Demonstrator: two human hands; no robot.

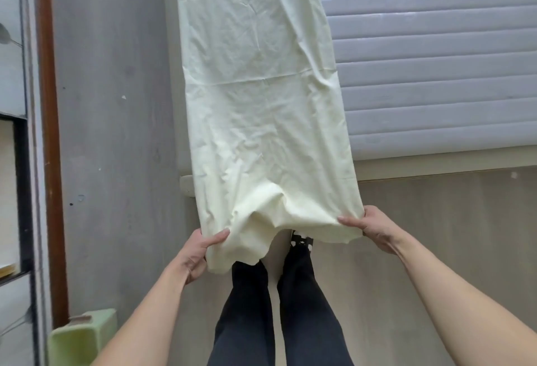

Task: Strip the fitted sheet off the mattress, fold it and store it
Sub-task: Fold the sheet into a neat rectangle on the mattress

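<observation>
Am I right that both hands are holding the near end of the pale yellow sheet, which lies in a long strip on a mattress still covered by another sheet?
Not quite. The head view shows the left hand and right hand each with a grip on the near end of the pale yellow sheet, laid out in a long strip, but the mattress beside it is bare, its quilted grey surface showing.

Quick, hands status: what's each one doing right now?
Left hand: grips the near left corner of the sheet.
Right hand: grips the near right corner of the sheet.
</observation>
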